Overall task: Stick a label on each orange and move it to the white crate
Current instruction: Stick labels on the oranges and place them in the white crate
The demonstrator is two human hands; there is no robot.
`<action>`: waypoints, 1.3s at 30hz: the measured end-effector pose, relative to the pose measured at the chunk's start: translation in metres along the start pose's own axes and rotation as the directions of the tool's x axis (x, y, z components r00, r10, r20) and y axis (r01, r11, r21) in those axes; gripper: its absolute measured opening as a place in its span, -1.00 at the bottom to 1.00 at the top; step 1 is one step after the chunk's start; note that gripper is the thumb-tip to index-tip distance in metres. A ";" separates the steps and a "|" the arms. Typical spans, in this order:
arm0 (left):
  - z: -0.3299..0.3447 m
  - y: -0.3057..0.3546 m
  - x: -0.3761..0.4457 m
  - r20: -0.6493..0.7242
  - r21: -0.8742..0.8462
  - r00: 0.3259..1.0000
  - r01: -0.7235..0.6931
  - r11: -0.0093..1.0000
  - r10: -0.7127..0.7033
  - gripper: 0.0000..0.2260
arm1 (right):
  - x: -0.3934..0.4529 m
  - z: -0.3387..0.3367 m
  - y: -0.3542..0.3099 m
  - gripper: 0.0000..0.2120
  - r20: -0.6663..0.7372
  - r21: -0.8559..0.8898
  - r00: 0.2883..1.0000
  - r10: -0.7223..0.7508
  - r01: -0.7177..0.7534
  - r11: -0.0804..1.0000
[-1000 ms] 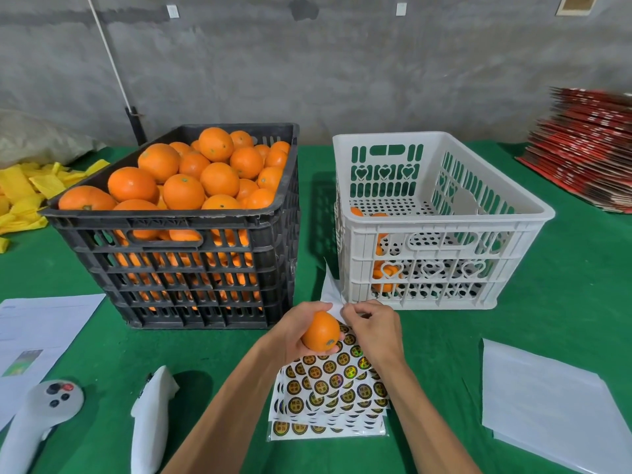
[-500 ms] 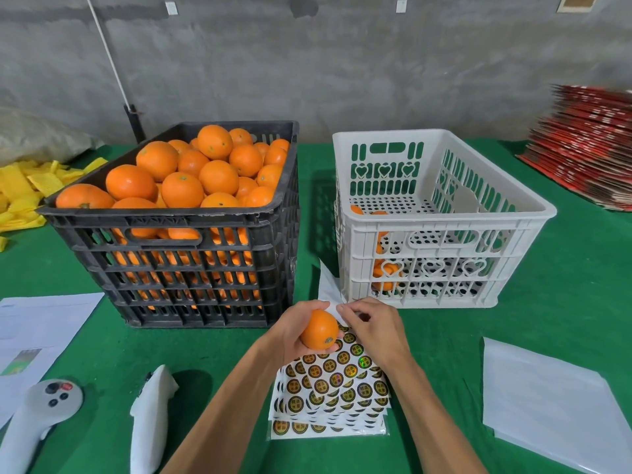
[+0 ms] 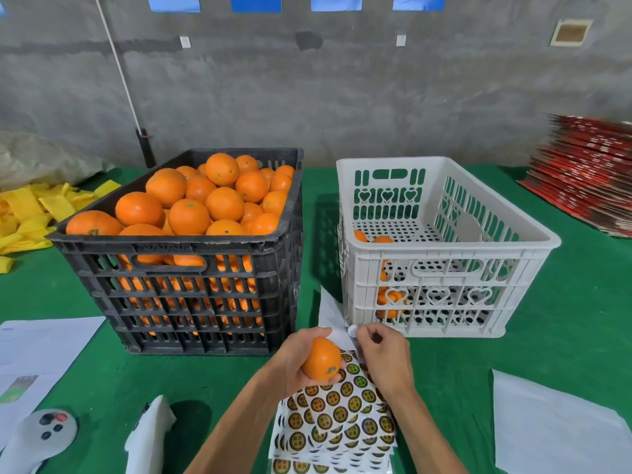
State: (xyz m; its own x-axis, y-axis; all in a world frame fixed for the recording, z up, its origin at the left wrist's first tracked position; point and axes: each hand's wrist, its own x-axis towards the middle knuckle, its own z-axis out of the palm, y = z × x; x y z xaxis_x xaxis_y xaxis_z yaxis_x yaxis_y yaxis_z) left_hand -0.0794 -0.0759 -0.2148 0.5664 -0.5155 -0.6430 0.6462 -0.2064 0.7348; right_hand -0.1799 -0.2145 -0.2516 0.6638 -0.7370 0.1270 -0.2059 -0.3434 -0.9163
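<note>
Peeling label [image 3: 352, 330], writing unreadable

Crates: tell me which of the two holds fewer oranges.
The white crate, on the right: only a few oranges show at its left end, and most of its perforated floor is bare. The black crate is heaped above its rim.

Full crate [image 3: 191, 268] left of crate [image 3: 441, 268]; label sheets [image 3: 338, 419] before them.

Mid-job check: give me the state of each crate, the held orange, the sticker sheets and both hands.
black crate: heaped full of oranges
white crate: nearly empty, few oranges at its left end
orange: held, no label visible
sticker sheets: stacked flat, stickers remaining
left hand: grips orange
right hand: pinches a peeled label
</note>
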 end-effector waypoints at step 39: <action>-0.018 -0.016 -0.059 -0.096 -0.592 0.989 -0.148 0.792 0.113 -0.72 | -0.030 0.012 -0.035 -0.39 0.487 -0.650 0.808 -0.330 0.588 0.481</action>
State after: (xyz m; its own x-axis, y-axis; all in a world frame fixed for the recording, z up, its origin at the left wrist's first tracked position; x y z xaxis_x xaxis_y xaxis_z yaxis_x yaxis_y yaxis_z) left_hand -0.1136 -0.0275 -0.1926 0.6821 -0.4534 -0.5737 0.7310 0.4048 0.5493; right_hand -0.1837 -0.1733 -0.2283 0.9550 -0.1988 0.2203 -0.1759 -0.9771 -0.1194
